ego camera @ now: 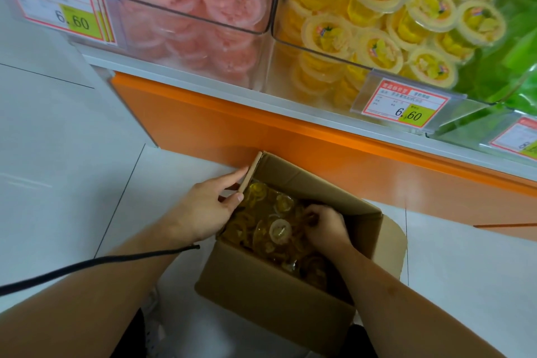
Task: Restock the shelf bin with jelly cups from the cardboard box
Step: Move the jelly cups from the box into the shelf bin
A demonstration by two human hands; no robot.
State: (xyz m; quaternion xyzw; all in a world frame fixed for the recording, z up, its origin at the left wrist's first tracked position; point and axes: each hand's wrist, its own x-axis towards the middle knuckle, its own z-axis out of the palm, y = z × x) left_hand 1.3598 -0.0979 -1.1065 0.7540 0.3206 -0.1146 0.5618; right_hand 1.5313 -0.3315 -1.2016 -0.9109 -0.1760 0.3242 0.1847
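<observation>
- Where the view begins, nearest the camera, two bare forearms reach down toward the floor, and a thin black cord [87, 263] crosses over the left forearm.
- An open brown cardboard box [270, 296] stands on the pale tiled floor [58, 154], just beside the orange base panel [220, 122] of the shelf unit; its flaps are folded outward.
- Inside the box lie clear yellow jelly cups [279, 231] with round lids, packed loosely and lying at different angles.
- The right hand [327, 228] is down inside the box, fingers curled among the cups at its far side; whether it actually has hold of a cup cannot be told.
- The left hand [212, 206] rests at the box's left flap, fingers extended along the outside of the flap edge and thumb on the inner side, so that it pinches the cardboard.
- Above the orange panel, a clear plastic shelf bin [293, 46] holds many yellow jelly cups of the same kind, and a red-framed price tag [404, 104] reading 6.60 hangs on its front.
- To its left, touching, a second clear bin [261, 23] holds pink jelly cups, with a similar tag [62, 9] at its left end.
- At far right, green packages [511, 38] fill a further bin.
</observation>
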